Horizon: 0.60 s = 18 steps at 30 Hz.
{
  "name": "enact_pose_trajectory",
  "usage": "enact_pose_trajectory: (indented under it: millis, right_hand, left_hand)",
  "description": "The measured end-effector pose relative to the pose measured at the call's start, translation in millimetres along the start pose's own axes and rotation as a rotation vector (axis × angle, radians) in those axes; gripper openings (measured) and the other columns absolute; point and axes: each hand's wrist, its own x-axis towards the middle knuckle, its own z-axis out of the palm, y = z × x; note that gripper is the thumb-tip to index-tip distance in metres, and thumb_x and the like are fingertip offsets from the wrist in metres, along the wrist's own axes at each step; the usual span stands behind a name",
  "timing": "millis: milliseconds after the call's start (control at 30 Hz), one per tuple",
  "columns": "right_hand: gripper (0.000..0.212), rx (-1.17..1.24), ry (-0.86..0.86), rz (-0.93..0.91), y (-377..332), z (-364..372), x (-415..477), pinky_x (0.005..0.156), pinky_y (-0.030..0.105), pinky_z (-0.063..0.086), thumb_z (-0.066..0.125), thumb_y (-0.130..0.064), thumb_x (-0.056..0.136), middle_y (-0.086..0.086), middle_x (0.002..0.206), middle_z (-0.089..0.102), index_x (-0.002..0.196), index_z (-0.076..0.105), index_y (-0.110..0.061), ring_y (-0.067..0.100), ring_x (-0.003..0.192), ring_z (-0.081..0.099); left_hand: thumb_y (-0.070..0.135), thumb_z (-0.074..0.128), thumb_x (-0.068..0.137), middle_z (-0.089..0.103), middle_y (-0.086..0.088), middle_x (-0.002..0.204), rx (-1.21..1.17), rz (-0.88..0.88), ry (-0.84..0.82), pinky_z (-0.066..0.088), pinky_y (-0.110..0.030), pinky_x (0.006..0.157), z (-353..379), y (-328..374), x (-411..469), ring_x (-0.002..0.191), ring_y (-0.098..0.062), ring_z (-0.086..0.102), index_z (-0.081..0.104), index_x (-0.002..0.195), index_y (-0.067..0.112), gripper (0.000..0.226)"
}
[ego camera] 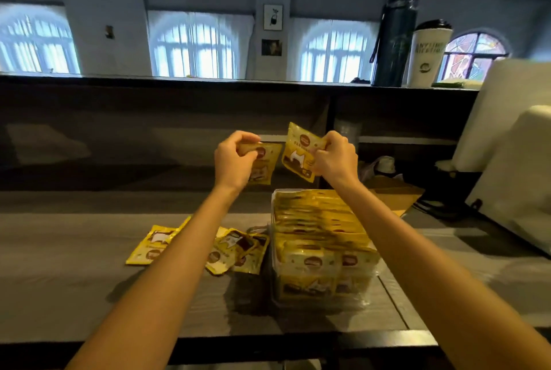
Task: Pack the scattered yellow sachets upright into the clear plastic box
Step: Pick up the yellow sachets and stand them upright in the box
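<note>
Holds both hands up over the far end of the clear plastic box (362,298), well above the counter (74,265), a yellow sachet in each.

Left hand (235,161): fingers and thumb curled, pinching the top edge of the left sachet (264,165). Sachet hanging below the fingertips, long axis roughly vertical, printed face toward the camera, its left part hidden behind the hand.

Right hand (335,158): fingers curled, gripping the right edge of the right sachet (299,152). Sachet nearly upright but tilted, top corner leaning left, printed face toward the camera. Sachets just beside each other, apparently apart.

Below the right forearm, near and right of centre on the counter, the box, crowded with packed sachets (316,220) standing on edge, top edges up, faces toward the near side, in rows running from near to far.

Left of the box, flat on the counter, loose sachets: one (150,246) by itself at far left, long axis slanting from near left to far right; an overlapping heap (235,253) just beside the box's left wall, pointing various ways, partly under the left forearm.

Beyond the box, to the right, a brown cardboard piece (393,193). On the raised ledge far right, a dark bottle (393,38) and a white cup (426,53).
</note>
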Motion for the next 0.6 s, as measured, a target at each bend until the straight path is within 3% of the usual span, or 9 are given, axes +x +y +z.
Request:
enact_pose_trajectory:
  millis: [133,300,433,600]
  right_hand:
    - [0.016,0.025,0.019,0.066,31,-5,16,0.081,0.045,0.056,0.055,-0.019,0.092,0.012,0.109,0.065,0.104,0.056,-0.009,0.027,0.099,0.064]
    - [0.017,0.108,-0.040,0.124,60,-1,29,0.082,0.046,0.057,0.054,-0.019,0.092,0.013,0.115,0.063,0.107,0.053,-0.010,0.026,0.104,0.064]
    - [0.020,0.160,-0.105,0.171,72,2,33,0.082,0.045,0.057,0.054,-0.016,0.092,0.014,0.115,0.061,0.110,0.052,-0.007,0.027,0.104,0.063]
    - [0.020,0.192,-0.176,0.220,89,3,34,0.073,0.037,0.056,0.051,-0.013,0.093,0.018,0.114,0.061,0.111,0.053,-0.005,0.032,0.098,0.064]
  left_hand:
    - [-0.002,0.060,0.084,0.060,0.005,0.094,-0.209,-0.125,-0.035,0.051,-0.017,0.073,36,-4,3,0.098,-0.012,0.057,0.062,0.090,0.013,0.017]
    - [0.000,0.059,0.085,0.060,-0.001,0.100,-0.298,-0.225,-0.062,0.050,-0.019,0.068,58,-13,3,0.101,-0.015,0.057,0.061,0.094,0.011,0.014]
    - [0.001,0.058,0.086,0.059,0.000,0.099,-0.317,-0.236,-0.085,0.050,-0.018,0.065,65,-19,5,0.101,-0.016,0.057,0.059,0.087,0.018,0.016]
    - [-0.001,0.058,0.086,0.060,0.004,0.092,-0.383,-0.232,-0.114,0.051,-0.017,0.063,67,-17,8,0.091,-0.012,0.060,0.057,0.082,0.023,0.024]
